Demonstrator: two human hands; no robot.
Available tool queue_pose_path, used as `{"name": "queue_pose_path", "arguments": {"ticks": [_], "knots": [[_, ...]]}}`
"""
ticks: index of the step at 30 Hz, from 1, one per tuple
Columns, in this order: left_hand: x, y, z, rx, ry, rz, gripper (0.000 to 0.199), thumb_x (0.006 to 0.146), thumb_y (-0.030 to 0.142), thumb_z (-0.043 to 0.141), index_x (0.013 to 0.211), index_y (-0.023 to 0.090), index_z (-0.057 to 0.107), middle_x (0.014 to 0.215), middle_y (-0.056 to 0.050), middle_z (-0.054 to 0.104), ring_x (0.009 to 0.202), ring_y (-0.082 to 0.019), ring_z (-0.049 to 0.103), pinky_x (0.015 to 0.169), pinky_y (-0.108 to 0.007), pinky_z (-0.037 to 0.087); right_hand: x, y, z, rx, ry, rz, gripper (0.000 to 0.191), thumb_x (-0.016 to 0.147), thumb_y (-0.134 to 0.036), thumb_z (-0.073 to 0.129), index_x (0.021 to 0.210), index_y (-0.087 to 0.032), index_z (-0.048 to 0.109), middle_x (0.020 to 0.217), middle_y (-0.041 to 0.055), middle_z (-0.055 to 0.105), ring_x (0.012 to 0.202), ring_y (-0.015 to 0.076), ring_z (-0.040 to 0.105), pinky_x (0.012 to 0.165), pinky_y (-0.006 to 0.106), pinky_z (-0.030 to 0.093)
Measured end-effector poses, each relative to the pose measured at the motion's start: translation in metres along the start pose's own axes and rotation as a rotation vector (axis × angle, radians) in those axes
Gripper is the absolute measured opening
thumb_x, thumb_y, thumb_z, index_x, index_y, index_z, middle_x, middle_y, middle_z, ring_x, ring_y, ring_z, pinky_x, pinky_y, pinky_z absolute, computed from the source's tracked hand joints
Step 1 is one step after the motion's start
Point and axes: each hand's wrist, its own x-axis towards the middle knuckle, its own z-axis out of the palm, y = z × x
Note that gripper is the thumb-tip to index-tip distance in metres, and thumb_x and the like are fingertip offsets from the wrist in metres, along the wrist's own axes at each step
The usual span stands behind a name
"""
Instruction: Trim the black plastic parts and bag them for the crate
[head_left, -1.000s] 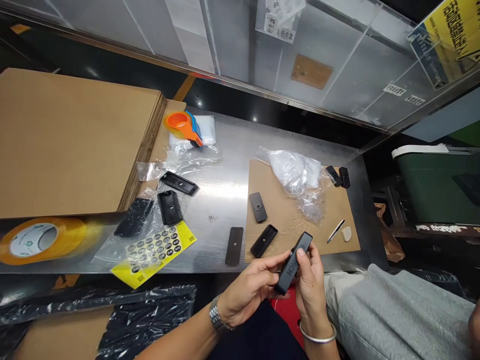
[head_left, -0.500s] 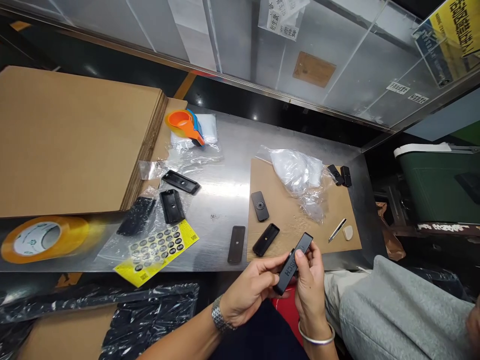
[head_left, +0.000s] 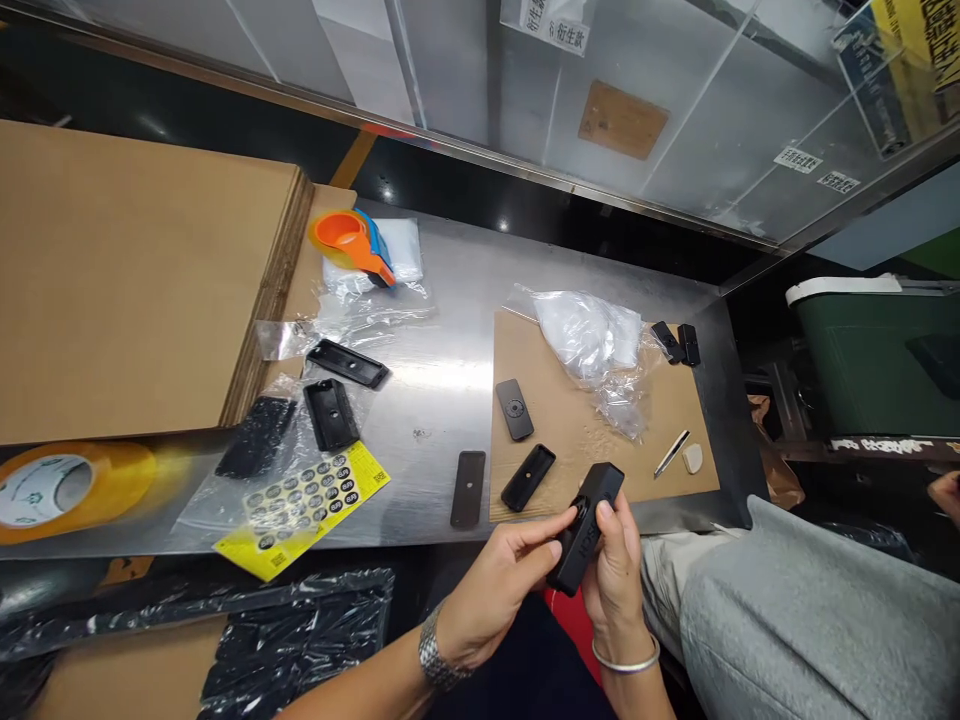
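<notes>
1. The right hand (head_left: 616, 560), with a bangle at the wrist, is clamped on a black block (head_left: 589, 530), its thumb pressed to the lettered side.
2. The left hand (head_left: 510, 565), a metal watch at its wrist, has its index finger and thumb touching the block's other long side; I cannot tell whether it grips firmly.
3. The block is held tilted between the two hands, off the near edge of the metal desk (head_left: 427, 400).
4. Just beyond the left hand, a hollow black shell (head_left: 528, 478) lies open side up on a cardboard sheet (head_left: 667, 400).
5. Past it on the sheet is a dark cover with a round mark (head_left: 514, 409); a flat dark plate (head_left: 468, 488) lies on bare metal just beside the sheet's left edge.
6. Farther right on the sheet are a clear plastic bag (head_left: 589, 335), a slim cutter (head_left: 671, 454) and, near the cutter, a small whitish piece (head_left: 692, 458).
7. Left on the desk, two more hollow black cases (head_left: 331, 414) lie near a yellow sticker sheet (head_left: 360, 490), which is partly under clear plastic.
8. Another person's hand (head_left: 946, 497) shows at the right edge.
</notes>
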Motion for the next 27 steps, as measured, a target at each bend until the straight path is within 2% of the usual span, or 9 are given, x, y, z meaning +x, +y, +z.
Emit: {"name": "queue_pose_path", "arguments": {"ticks": [3, 5, 9, 13, 18, 21, 23, 25, 27], "knots": [[-0.001, 0.002, -0.002, 0.113, -0.006, 0.090, 0.037, 0.072, 0.028, 0.060, 0.108, 0.018, 0.060, 0.108, -0.008, 0.063, 0.108, -0.024, 0.049, 0.096, -0.039, 0.034, 0.001, -0.002, 0.001, 0.078, 0.016, 0.057, 0.034, 0.073, -0.034, 0.059, 0.105, -0.023, 0.054, 0.092, 0.0006, 0.063, 0.070, 0.0102, 0.056, 0.060, 0.019, 0.044], [-0.002, 0.004, -0.004, 0.164, -0.008, 0.141, 0.035, 0.073, 0.028, 0.060, 0.107, 0.019, 0.061, 0.113, -0.008, 0.060, 0.113, -0.024, 0.046, 0.100, -0.040, 0.030, 0.001, -0.002, 0.002, 0.112, 0.027, 0.082, 0.030, 0.073, -0.033, 0.061, 0.101, -0.023, 0.057, 0.090, -0.0008, 0.064, 0.070, 0.0095, 0.056, 0.062, 0.019, 0.044], [-0.001, 0.003, -0.006, 0.231, -0.006, 0.178, 0.034, 0.073, 0.028, 0.060, 0.106, 0.022, 0.061, 0.118, -0.006, 0.057, 0.114, -0.022, 0.046, 0.101, -0.036, 0.030, 0.004, -0.001, 0.004, 0.148, 0.035, 0.105, 0.036, 0.072, -0.034, 0.061, 0.106, -0.023, 0.056, 0.092, -0.0001, 0.064, 0.082, 0.0130, 0.058, 0.072, 0.023, 0.045], [0.000, 0.004, -0.008, 0.239, -0.012, 0.185, 0.035, 0.073, 0.028, 0.060, 0.108, 0.023, 0.060, 0.120, -0.005, 0.056, 0.115, -0.020, 0.046, 0.100, -0.033, 0.031, 0.006, -0.002, 0.006, 0.171, 0.021, 0.121, 0.040, 0.071, -0.034, 0.061, 0.109, -0.022, 0.055, 0.093, 0.0008, 0.064, 0.082, 0.0127, 0.058, 0.074, 0.024, 0.045], [0.007, 0.004, -0.011, 0.194, -0.005, 0.140, 0.037, 0.072, 0.029, 0.060, 0.108, 0.020, 0.059, 0.119, -0.006, 0.056, 0.113, -0.022, 0.047, 0.099, -0.034, 0.033, 0.010, 0.001, 0.005, 0.094, 0.028, 0.100, 0.036, 0.073, -0.035, 0.059, 0.106, -0.023, 0.055, 0.089, 0.0002, 0.064, 0.079, 0.0135, 0.058, 0.067, 0.023, 0.045], [0.026, -0.010, -0.022, 0.168, -0.002, 0.064, 0.042, 0.073, 0.031, 0.058, 0.113, 0.018, 0.056, 0.116, -0.008, 0.058, 0.109, -0.023, 0.050, 0.097, -0.037, 0.036, 0.032, 0.019, -0.010, -0.092, 0.003, 0.056, 0.043, 0.075, -0.037, 0.055, 0.114, -0.021, 0.049, 0.095, 0.0030, 0.063, 0.082, 0.0146, 0.059, 0.069, 0.025, 0.045], [0.046, -0.027, -0.036, 0.209, 0.043, 0.038, 0.043, 0.073, 0.031, 0.057, 0.114, 0.017, 0.055, 0.118, -0.009, 0.057, 0.107, -0.023, 0.052, 0.095, -0.039, 0.037, 0.056, 0.041, -0.027, -0.369, 0.032, -0.031, 0.050, 0.075, -0.039, 0.053, 0.120, -0.019, 0.042, 0.104, 0.0067, 0.060, 0.090, 0.0171, 0.057, 0.075, 0.028, 0.045], [0.066, -0.047, -0.051, 0.312, 0.151, 0.056, 0.042, 0.071, 0.031, 0.057, 0.110, 0.015, 0.058, 0.119, -0.011, 0.055, 0.107, -0.024, 0.051, 0.095, -0.039, 0.037, 0.084, 0.066, -0.045, -0.730, 0.152, -0.141, 0.056, 0.073, -0.043, 0.051, 0.122, -0.016, 0.041, 0.108, 0.0101, 0.057, 0.097, 0.0208, 0.054, 0.081, 0.034, 0.042], [0.084, -0.064, -0.064, 0.409, 0.210, 0.094, 0.041, 0.072, 0.031, 0.054, 0.109, 0.015, 0.059, 0.115, -0.011, 0.058, 0.105, -0.023, 0.053, 0.095, -0.038, 0.037, 0.109, 0.088, -0.060, -0.895, 0.254, -0.186, 0.064, 0.067, -0.045, 0.056, 0.119, -0.010, 0.044, 0.110, 0.0172, 0.054, 0.103, 0.0290, 0.048, 0.087, 0.043, 0.036]]}}
